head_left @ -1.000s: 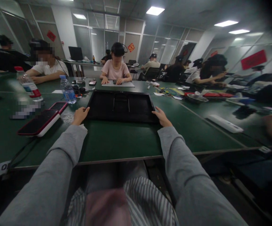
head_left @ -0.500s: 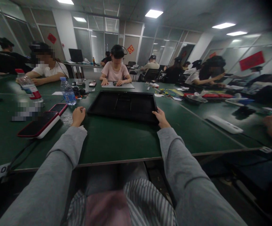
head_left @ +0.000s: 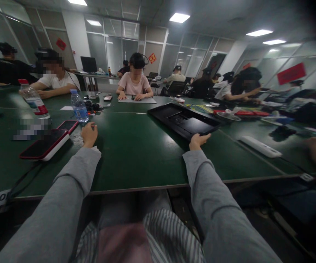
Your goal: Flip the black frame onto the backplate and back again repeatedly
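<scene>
- Oblong black tray (head_left: 183,120) with raised rim, over a smooth, glossy green desk (head_left: 141,157)
- Right hand (head_left: 198,141) touching tray's near edge; cannot tell if pinching
- Left hand (head_left: 89,135) loosely curled, well apart from tray

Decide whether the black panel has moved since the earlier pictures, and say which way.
Yes. The black panel has gone to the right and turned askew; it is now much nearer the white power strip, which has stayed put.

White tag (head_left: 2,198), qty 1, at front left edge of green table (head_left: 138,157): "0", remainder unclear. Bottle labels (head_left: 39,106) on table: illegible.
</scene>
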Tool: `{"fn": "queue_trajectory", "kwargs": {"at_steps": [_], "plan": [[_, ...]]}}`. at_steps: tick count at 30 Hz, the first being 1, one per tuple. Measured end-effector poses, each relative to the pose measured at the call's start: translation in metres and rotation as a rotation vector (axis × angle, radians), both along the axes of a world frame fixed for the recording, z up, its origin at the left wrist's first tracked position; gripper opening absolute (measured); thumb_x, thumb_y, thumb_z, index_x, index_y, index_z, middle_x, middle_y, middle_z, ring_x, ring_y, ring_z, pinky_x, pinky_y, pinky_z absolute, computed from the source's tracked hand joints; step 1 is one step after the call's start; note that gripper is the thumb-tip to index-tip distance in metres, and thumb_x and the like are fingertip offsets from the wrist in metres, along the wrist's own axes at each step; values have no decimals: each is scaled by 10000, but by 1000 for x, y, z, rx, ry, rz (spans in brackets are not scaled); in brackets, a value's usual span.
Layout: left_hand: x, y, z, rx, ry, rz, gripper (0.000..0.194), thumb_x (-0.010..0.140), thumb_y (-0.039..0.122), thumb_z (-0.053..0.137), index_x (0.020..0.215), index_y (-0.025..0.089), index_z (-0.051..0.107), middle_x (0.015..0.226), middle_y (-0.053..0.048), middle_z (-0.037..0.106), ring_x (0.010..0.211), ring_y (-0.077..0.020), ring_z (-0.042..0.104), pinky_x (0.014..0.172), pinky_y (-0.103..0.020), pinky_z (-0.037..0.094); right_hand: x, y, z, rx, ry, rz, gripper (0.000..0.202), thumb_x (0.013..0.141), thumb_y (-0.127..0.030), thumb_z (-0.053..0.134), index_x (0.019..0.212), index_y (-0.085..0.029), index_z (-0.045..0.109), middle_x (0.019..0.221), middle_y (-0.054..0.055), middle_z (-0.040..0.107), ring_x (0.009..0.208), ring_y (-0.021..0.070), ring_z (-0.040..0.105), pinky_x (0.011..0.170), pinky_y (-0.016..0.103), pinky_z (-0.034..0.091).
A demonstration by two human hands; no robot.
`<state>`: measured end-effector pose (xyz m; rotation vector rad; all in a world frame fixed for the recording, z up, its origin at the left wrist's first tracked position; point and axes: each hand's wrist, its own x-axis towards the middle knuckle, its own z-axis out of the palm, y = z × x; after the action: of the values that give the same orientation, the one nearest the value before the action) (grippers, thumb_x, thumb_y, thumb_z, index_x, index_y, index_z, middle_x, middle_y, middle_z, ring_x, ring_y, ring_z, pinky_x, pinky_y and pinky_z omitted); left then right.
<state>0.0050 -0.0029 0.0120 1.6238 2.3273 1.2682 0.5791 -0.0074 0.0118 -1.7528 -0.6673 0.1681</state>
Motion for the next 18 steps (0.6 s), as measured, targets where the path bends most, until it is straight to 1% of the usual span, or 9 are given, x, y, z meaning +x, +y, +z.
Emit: {"fn": "queue_trajectory", "kwargs": {"at_steps": [2,4,7,8,10,12,14,16,18], "plan": [[1,-2,4,18,-22,25,408,1067,328,462,1361,169,696,1233,-170,788,1337,-370,636,1154,-546,444,1,-5,3,-19,8,-52,886,946,-351,549,1714,-121,172,1632,384,454,1507,465,537,1296,705,295],[3,-6,9,51,-50,20,447,1083,276,378,1399,160,673,1176,-163,799,1301,-352,662,1154,-542,446,3,-10,4,-21,60,-165,882,976,-345,504,1723,-112,96,1605,398,478,1500,463,545,1281,696,331],[9,-14,17,189,-31,-1,558,1027,141,325,1530,118,565,1417,-200,706,1376,-324,620,1180,-513,442,4,-15,5,-1,125,-308,851,1004,-281,399,1735,-123,-6,1561,372,543,1501,427,555,1259,681,373],[13,-18,20,244,1,0,597,1008,125,340,1579,112,512,1540,-215,620,1454,-323,558,1211,-514,418,4,-17,5,-4,127,-318,837,1009,-263,364,1739,-127,-23,1566,366,540,1508,421,548,1258,684,371],[21,-25,26,322,112,-46,646,1019,198,415,1661,129,413,1683,-205,476,1595,-340,392,1299,-550,301,4,-20,6,-39,109,-269,809,1020,-252,301,1745,-130,-37,1621,367,476,1555,423,490,1273,698,331],[28,-29,30,308,189,-163,664,1021,256,493,1672,158,413,1715,-191,437,1643,-362,303,1326,-586,224,3,-23,7,-72,90,-180,784,1023,-244,248,1751,-144,-26,1675,359,401,1599,432,418,1290,715,279],[30,-30,30,259,210,-243,553,991,226,536,1541,210,596,1602,-155,578,1641,-367,304,1316,-608,205,4,-24,8,-63,87,-172,784,1005,-207,223,1752,-183,-13,1674,335,407,1597,434,421,1289,731,271],[27,-28,26,224,272,-285,394,987,158,477,1225,222,784,1339,-131,751,1586,-336,400,1314,-607,154,7,-23,8,-36,75,-231,824,974,-173,261,1747,-192,-22,1649,339,414,1574,442,454,1282,737,288],[21,-25,22,186,303,-260,374,960,106,452,944,212,810,1137,-127,805,1491,-320,508,1296,-604,142,10,-23,8,-41,49,-285,870,942,-158,319,1741,-145,-23,1655,384,339,1591,467,411,1282,752,268]]}}
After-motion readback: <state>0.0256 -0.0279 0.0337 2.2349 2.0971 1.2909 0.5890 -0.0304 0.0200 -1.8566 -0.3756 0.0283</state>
